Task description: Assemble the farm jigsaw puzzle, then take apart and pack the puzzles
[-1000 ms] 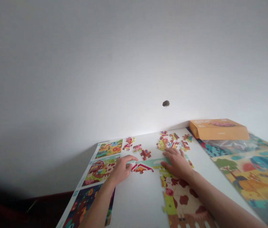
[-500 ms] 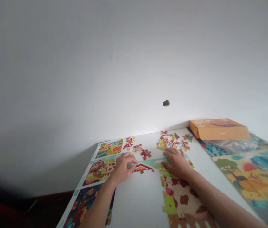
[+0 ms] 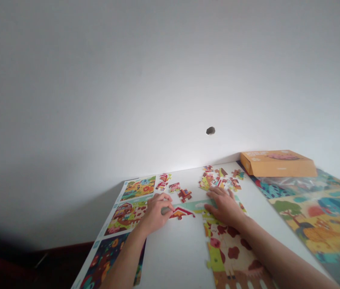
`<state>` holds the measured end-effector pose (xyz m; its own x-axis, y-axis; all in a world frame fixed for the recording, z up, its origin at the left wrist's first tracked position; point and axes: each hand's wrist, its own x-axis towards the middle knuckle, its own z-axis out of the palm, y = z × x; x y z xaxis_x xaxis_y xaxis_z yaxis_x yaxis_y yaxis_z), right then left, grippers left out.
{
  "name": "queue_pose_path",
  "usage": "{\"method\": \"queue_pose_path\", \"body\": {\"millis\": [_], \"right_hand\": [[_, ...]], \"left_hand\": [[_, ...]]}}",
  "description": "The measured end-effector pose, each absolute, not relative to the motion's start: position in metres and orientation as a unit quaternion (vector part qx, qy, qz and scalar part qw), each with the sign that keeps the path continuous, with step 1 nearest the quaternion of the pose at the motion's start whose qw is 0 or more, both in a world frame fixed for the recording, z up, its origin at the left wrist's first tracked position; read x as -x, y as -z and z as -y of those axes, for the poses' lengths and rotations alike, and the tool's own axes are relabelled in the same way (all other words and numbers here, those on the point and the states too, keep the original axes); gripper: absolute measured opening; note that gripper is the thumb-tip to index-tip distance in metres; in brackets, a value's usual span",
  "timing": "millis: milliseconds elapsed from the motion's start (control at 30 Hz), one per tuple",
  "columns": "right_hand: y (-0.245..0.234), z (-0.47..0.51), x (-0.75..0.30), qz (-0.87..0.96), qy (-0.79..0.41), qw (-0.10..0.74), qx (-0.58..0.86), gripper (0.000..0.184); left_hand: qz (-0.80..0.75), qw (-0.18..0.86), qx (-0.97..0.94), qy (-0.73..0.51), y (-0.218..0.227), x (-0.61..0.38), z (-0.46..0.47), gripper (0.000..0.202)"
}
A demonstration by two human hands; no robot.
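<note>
Head view, the only 1. My left hand (image 3: 158, 212) is at the left end of the red barn-roof section (image 3: 180, 213). Change over the last 1 s: thumb and index were spread around a pale bit at that end; now they're drawn in close and cover it. Can't tell whether they're clamped on a piece or just pressing it. I read that as the roof's left join being worked, fit unconfirmed, since my fingers hide the seam.

My right hand (image 3: 226, 206) hasn't shifted: palm down, fingers apart, gripping nothing I can see, lying over the right part of the pale blue sky strip (image 3: 198, 205). Likely a steadying hand. The cow section (image 3: 233, 253) runs down from there, partly under my right forearm, unchanged.

Loose pieces (image 3: 185, 195) lie just beyond the roof, untouched; another cluster (image 3: 206, 182) sits past my right fingertips. Printed picture sheet (image 3: 128, 214) is beside my left hand, partly covered by my arm. Orange box (image 3: 278, 165) at far right, same spot.
</note>
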<state>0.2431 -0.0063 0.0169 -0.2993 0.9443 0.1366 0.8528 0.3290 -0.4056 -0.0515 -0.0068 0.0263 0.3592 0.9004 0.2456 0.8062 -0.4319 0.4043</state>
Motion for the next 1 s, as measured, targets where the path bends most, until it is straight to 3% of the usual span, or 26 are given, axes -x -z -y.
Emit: {"method": "queue_pose_path", "body": {"millis": [367,767,1000], "right_hand": [[-0.0165,0.006,-0.2428,0.794,-0.131,0.172,0.567,0.044],[-0.014,0.0053,-0.2427,0.794,-0.129,0.17,0.569,0.044],[-0.014,0.0059,-0.2429,0.794,-0.129,0.17,0.569,0.044]], "left_hand": [[-0.494,0.12,-0.835,-0.21,-0.0319,0.0504,0.0101,0.014],[-0.482,0.15,-0.837,-0.212,-0.0302,0.0514,0.0097,0.042],[-0.484,0.152,-0.838,-0.202,-0.0316,0.049,0.0113,0.046]]}}
